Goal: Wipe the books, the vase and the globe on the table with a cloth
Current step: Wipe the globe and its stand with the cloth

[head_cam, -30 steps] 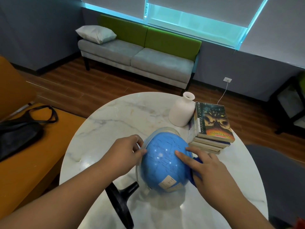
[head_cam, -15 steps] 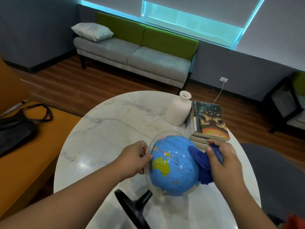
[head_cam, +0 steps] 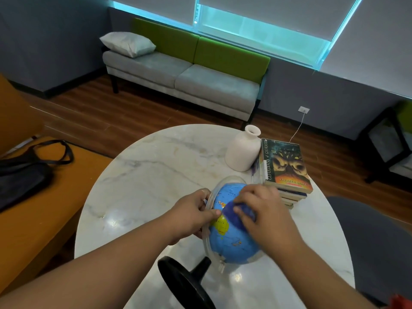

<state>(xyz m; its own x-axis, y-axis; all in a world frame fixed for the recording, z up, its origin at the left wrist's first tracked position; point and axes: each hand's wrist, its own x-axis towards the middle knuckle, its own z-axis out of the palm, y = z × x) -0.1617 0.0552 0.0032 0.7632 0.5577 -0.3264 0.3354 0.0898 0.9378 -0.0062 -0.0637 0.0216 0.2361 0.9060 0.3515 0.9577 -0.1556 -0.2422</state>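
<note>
**Here, two hands are wiping a tilted globe**

A person is holding a blue globe (head_cam: 231, 239) tilted over near the front right edge of a round marble table (head_cam: 156, 175), its black base (head_cam: 182, 284) pointing toward the front edge. The left hand (head_cam: 191, 217) is gripping the globe by its clear ring (head_cam: 208, 219), fingers curled around it. The right hand (head_cam: 265, 217) is clutching a dark blue cloth (head_cam: 234, 214) and pressing it against the globe's upper side. A white vase (head_cam: 243, 150) is standing upright near the far right edge, just beside a stack of books (head_cam: 287, 168).

dim room, cyan window (head_cam: 263, 30) light, glare on table (head_cam: 142, 175), wide-angle edge warp
</note>
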